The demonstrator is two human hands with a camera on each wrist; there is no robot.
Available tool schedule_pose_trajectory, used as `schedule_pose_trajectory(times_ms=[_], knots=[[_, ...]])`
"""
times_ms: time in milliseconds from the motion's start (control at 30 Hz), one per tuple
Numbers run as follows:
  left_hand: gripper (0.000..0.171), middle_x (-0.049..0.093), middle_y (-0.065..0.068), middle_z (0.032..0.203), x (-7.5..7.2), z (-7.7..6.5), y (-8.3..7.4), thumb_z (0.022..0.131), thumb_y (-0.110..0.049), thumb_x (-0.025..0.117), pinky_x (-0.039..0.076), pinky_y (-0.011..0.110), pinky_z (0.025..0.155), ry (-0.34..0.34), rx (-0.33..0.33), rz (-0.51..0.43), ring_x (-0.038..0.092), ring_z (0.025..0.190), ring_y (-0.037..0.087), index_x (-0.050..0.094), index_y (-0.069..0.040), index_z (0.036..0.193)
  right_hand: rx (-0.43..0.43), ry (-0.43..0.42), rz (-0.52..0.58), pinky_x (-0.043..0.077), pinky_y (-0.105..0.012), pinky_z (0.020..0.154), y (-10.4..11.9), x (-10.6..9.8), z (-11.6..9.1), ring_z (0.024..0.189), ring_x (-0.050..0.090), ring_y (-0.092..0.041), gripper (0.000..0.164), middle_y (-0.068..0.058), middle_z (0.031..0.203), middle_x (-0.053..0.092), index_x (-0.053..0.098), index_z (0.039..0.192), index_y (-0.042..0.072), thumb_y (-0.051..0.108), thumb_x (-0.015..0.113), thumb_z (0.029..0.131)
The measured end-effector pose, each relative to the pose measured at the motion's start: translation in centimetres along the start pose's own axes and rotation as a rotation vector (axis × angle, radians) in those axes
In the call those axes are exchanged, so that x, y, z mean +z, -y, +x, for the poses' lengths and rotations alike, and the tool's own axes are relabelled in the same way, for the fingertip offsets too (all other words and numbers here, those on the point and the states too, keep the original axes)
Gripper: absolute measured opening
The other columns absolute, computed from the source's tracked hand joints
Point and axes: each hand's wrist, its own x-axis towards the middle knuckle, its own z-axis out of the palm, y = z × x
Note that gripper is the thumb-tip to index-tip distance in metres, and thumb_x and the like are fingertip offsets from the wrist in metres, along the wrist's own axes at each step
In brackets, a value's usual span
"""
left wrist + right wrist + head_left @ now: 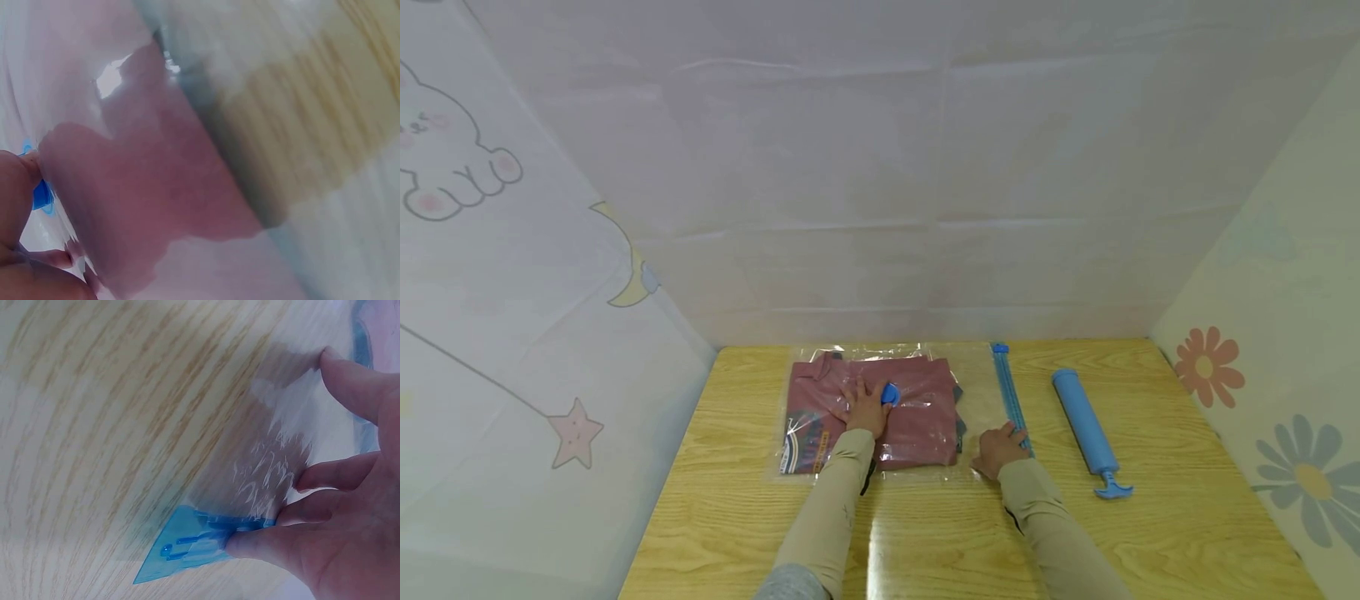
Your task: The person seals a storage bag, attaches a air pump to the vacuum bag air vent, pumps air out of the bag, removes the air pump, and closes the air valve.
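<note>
A clear vacuum storage bag (977, 375) lies flat on the table with a folded dark red garment (917, 425) inside. My left hand (863, 412) rests on the film over the garment with spread fingers, its thumb beside the round blue valve (890, 394). In the left wrist view the blue valve (42, 197) is partly hidden by the thumb. At the bag's near right corner, my right hand (1000, 448) touches the film and the end of the blue zip strip (1009, 387). In the right wrist view its fingertips lie on the blue strip end (187, 544) and the wrinkled film beside it.
A blue hand pump (1086, 421) with a T-shaped handle lies right of the bag on the wooden table (737, 517). A blue slider (1000, 348) sits at the zip's far end. Pale walls (850, 275) enclose the table at the back and sides.
</note>
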Motion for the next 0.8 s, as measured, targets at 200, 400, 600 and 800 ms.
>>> schedule_pose_trajectory(times_ms=[200, 400, 600, 800], knots=[[0.049, 0.017, 0.016, 0.148, 0.57, 0.38, 0.32, 0.085, -0.039, 0.057, 0.005, 0.081, 0.083, 0.01, -0.005, 0.018, 0.004, 0.131, 0.052, 0.039, -0.038, 0.131, -0.006, 0.013, 0.004, 0.033, -0.07, 0.082, 0.14, -0.15, -0.17, 0.115, 0.012, -0.068, 0.035, -0.049, 0.129, 0.016, 0.062, 0.09, -0.003, 0.029, 0.067, 0.079], [0.05, 0.018, 0.015, 0.148, 0.51, 0.4, 0.3, 0.084, -0.037, 0.058, 0.004, 0.08, 0.084, -0.001, -0.016, -0.005, 0.003, 0.132, 0.049, 0.041, -0.033, 0.131, -0.001, 0.012, -0.004, 0.032, -0.07, 0.084, 0.23, -0.12, -0.26, 0.116, 0.012, -0.068, 0.042, -0.049, 0.13, 0.016, 0.06, 0.1, -0.006, 0.03, 0.066, 0.08], [0.053, 0.019, 0.015, 0.148, 0.66, 0.47, 0.43, 0.084, -0.037, 0.059, 0.003, 0.08, 0.084, -0.017, -0.013, -0.016, 0.004, 0.132, 0.049, 0.039, -0.026, 0.132, -0.009, 0.006, -0.026, 0.033, -0.07, 0.084, 0.05, 0.19, 0.01, 0.115, 0.013, -0.068, 0.053, -0.049, 0.129, 0.017, 0.055, 0.112, -0.01, 0.031, 0.065, 0.08], [0.058, 0.021, 0.013, 0.148, 0.8, 0.6, 0.42, 0.084, -0.039, 0.058, 0.006, 0.079, 0.086, -0.018, -0.015, -0.003, 0.006, 0.133, 0.049, 0.035, -0.019, 0.134, -0.013, -0.002, -0.026, 0.034, -0.069, 0.083, 0.0, 0.1, 0.01, 0.115, 0.014, -0.068, 0.051, -0.05, 0.129, 0.018, 0.056, 0.108, -0.009, 0.031, 0.066, 0.079]])
